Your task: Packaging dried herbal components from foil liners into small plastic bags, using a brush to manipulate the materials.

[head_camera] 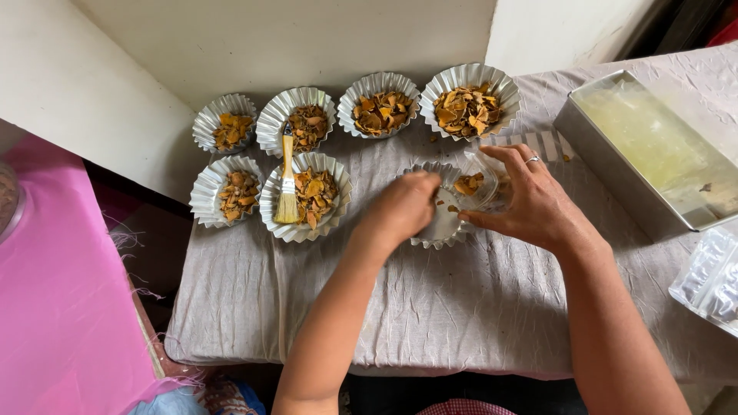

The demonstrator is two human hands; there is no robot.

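My right hand [534, 201] grips a clear plastic bag [478, 182] of orange-brown dried flakes and tilts it over a fluted foil cup [441, 229] in the middle of the table. A few flakes lie in that cup. My left hand [401, 207], fingers curled, hovers over the cup's left side, at the bag's mouth; whether it pinches flakes is hidden. Six more fluted foil cups filled with flakes stand to the left and behind, such as the far right one [469, 101].
A pastry brush [287, 184] lies across two filled cups at left. A rectangular metal pan [644, 146] of pale liquid stands at right, a clear plastic bag [711, 278] below it. Grey cloth [430, 307] covers the table; pink cloth [61, 307] is at left.
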